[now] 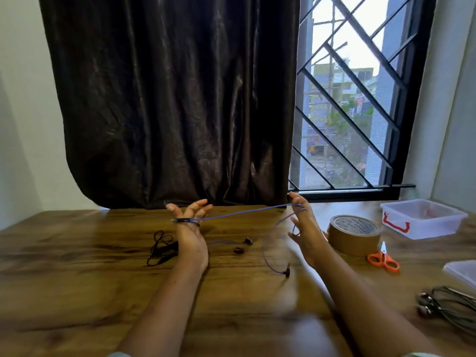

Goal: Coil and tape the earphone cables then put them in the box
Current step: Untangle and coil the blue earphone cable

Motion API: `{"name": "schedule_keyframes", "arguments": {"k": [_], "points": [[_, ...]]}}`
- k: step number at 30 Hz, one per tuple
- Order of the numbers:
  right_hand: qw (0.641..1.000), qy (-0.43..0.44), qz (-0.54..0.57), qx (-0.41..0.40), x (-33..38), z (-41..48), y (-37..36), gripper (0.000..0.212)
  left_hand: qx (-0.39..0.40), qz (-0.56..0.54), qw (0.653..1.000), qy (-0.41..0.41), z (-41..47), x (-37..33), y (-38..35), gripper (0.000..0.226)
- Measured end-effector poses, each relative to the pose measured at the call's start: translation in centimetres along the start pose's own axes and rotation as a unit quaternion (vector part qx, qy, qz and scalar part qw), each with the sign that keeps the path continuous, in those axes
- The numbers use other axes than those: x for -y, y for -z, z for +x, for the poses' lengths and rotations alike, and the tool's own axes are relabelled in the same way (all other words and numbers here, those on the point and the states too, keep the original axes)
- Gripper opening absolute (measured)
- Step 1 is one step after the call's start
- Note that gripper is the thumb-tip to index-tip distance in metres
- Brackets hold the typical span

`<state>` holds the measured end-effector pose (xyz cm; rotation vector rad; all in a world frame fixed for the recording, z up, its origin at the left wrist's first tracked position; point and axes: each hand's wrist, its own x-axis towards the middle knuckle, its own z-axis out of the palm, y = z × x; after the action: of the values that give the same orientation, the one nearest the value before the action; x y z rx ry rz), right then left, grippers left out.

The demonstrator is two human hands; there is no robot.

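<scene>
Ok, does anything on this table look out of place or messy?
Nothing spilled or broken. Only untidy bits: black earphones lie loosely tangled by the left hand, and another bundle sprawls at the right edge.

The box (438, 228) stands behind the tape roll (354, 235) and scissors (383, 258).

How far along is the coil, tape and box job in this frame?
Done: nothing visibly; I see no taped coil in the clear box. In hand: the purple earphone cable runs from loops round the left hand to the right hand, which hooks it. Left: taping it, while tape roll and scissors lie untouched, plus the loose black earphones and grey cable bundle.
</scene>
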<state>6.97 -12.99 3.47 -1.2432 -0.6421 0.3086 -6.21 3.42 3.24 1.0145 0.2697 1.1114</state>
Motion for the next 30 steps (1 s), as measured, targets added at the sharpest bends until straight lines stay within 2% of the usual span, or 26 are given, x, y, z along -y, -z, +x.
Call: {"name": "schedule_keyframes", "arguments": {"k": [4, 5, 7, 8, 9, 10, 11, 13, 14, 16, 18, 20, 22, 23, 24, 26, 27, 30], "points": [[0.999, -0.044, 0.017, 0.027, -0.6, 0.1, 0.3, 0.057, 0.063, 0.011, 0.998, 0.010, -0.5, 0.5, -0.5, 0.080], [0.997, -0.055, 0.013, 0.042, -0.6, 0.0, 0.2, 0.055, 0.075, 0.014, 0.997, 0.020, -0.4, 0.7, -0.7, 0.075], [0.996, -0.052, -0.026, 0.061, -0.6, 0.1, -0.2, 0.032, 0.085, 0.033, 0.995, 0.032, -0.4, 1.0, -1.1, 0.053], [0.994, -0.025, -0.084, 0.060, -0.9, 0.1, -0.3, 0.025, 0.090, 0.057, 0.994, 0.024, -0.6, 1.1, -1.3, 0.037], [0.981, 0.021, -0.182, 0.062, -1.3, 0.4, -0.1, 0.030, 0.095, 0.101, 0.990, 0.004, -0.6, 1.2, -1.4, 0.023], [0.953, 0.060, -0.292, 0.062, -1.8, 0.7, 0.3, 0.043, 0.105, 0.155, 0.982, -0.021, -0.7, 1.3, -1.4, 0.015], [0.908, 0.084, -0.405, 0.062, -2.1, 1.0, 0.5, 0.058, 0.115, 0.208, 0.970, -0.045, -0.7, 1.4, -1.3, 0.010], [0.819, 0.070, -0.565, 0.071, -1.8, 0.9, 0.6, 0.084, 0.126, 0.289, 0.946, -0.077, -0.7, 1.5, -1.0, 0.011], [0.786, 0.050, -0.610, 0.092, -1.4, 0.8, 0.7, 0.094, 0.127, 0.332, 0.929, -0.103, -0.6, 1.6, -0.8, 0.015], [0.729, 0.024, -0.670, 0.141, -0.4, 0.4, 0.8, 0.105, 0.119, 0.447, 0.866, -0.190, -0.6, 1.6, -0.5, 0.023], [0.704, 0.038, -0.696, 0.137, 0.3, 0.2, 1.2, 0.107, 0.112, 0.528, 0.804, -0.250, -1.0, 1.4, -0.5, 0.029], [0.704, 0.083, -0.698, 0.099, 0.8, -0.1, 1.2, 0.106, 0.103, 0.575, 0.765, -0.272, -1.4, 1.4, -0.5, 0.035], [0.711, 0.168, -0.679, 0.068, 0.8, 0.0, 1.0, 0.100, 0.112, 0.598, 0.742, -0.282, -1.5, 1.8, -0.7, 0.041], [0.731, 0.222, -0.643, 0.059, 0.6, 0.2, 0.7, 0.092, 0.121, 0.603, 0.734, -0.289, -1.6, 2.0, -0.8, 0.044], [0.771, 0.258, -0.579, 0.057, 0.3, 0.4, 0.5, 0.080, 0.130, 0.605, 0.730, -0.290, -1.5, 2.1, -0.9, 0.046], [0.862, 0.250, -0.434, 0.077, 0.1, 0.2, -0.6, 0.049, 0.146, 0.601, 0.731, -0.286, -1.0, 2.2, -1.0, 0.049], [0.884, 0.220, -0.400, 0.097, -0.1, -0.1, -1.2, 0.037, 0.155, 0.598, 0.733, -0.285, -0.8, 2.2, -1.0, 0.050], [0.884, 0.162, -0.406, 0.165, -1.5, -0.9, -2.9, 0.017, 0.167, 0.572, 0.747, -0.295, -0.3, 2.6, -1.0, 0.053]]}}
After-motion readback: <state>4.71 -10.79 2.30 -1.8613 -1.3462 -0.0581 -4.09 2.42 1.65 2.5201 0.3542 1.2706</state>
